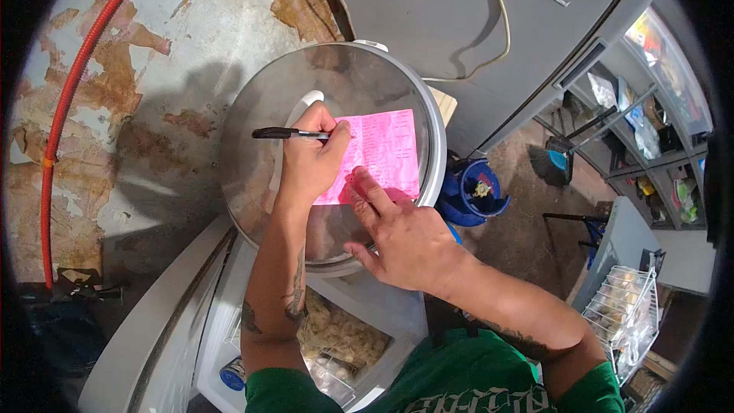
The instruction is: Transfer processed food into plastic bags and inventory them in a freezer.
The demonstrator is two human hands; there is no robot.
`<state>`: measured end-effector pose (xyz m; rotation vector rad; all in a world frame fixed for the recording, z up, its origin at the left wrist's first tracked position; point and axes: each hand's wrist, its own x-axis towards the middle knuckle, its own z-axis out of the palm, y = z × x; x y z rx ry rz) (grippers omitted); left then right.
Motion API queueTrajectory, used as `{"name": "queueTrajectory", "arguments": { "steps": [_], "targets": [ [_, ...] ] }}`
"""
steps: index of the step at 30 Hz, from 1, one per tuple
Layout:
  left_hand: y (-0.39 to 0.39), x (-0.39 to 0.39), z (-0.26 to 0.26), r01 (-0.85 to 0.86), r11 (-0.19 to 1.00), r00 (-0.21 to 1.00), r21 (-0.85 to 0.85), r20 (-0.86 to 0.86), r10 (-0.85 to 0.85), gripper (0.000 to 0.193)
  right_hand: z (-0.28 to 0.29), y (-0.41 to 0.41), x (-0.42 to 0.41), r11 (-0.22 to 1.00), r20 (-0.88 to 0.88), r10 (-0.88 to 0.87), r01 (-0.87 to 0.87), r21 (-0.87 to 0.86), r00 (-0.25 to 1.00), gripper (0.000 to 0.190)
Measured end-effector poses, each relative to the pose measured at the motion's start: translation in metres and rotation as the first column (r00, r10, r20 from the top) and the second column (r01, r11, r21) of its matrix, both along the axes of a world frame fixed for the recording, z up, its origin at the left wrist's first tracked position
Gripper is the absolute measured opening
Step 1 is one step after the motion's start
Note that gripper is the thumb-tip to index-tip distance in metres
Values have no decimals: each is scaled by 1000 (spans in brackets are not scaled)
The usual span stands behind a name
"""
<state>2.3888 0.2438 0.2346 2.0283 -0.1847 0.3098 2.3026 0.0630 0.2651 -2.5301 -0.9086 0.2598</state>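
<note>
A pink sheet of paper (390, 143) with a fold down it and handwriting on it lies on a large round see-through lid (258, 183) with a silvery rim. Between its thumb and fingers my left hand (312, 155) grips a black pen (275, 133), held nearly level over the paper's left part; the tip is hidden by the hand. My right hand (407, 235) rests its fingertips on the paper's lower edge, fingers slightly spread, with the thumb over the lid. A curved white piece, perhaps a handle, shows beside my left hand.
Below the lid, an open white container (401, 310) holds bagged food. A grey refrigerator (413, 6) stands beyond, a blue gas cylinder (473, 189) to the right. Farther right are shelves and a white wire basket (622, 310). A red corrugated conduit (69, 80) runs along the peeling wall.
</note>
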Motion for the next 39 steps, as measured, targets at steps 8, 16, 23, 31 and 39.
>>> {"name": "queueTrajectory", "arguments": {
  "steps": [8, 16, 23, 31, 39],
  "targets": [
    [0, 1, -8, 20, 999, 999, 40, 32, -21, 25, 0, 3, 0, 1000, 34, 11, -10, -16, 999, 64],
    [-1, 3, -5, 62, 996, 998, 60, 4, -63, 26, -2, 2, 1, 999, 18, 31, -31, -8, 999, 66],
    [3, 6, -11, 26, 997, 1000, 76, 0, -26, 24, 4, 1, 3, 1000, -17, 19, -19, -21, 1000, 64],
    [9, 1, -1, 10, 1000, 1000, 1, -17, -10, 21, 0, 1, 1, 999, 19, 4, -4, -36, 1000, 64],
    [-5, -1, 1, -55, 990, 998, -130, -46, 49, 19, 1, 1, 2, 998, -26, 37, -38, -46, 999, 67]
  ]
}}
